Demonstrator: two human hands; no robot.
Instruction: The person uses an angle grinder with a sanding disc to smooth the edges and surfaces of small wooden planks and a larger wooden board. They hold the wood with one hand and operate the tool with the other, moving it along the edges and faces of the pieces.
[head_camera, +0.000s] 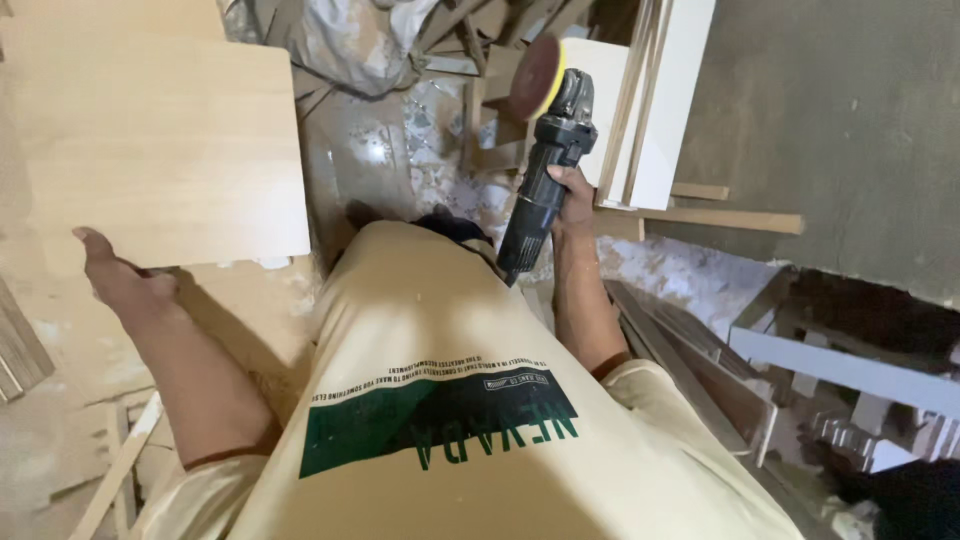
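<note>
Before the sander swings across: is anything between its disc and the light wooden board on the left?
Nothing solid shows between the sanding disc of the sander in the right hand and the board; only littered floor. The left hand touches the board's near edge.

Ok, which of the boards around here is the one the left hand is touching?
The large pale wood panel at upper left; the left hand rests at its lower edge. The white boards lean against the wall.

Pale tan board (165, 150), black sander (545, 170), reddish-brown disc (533, 75), yellow-rimmed
</note>
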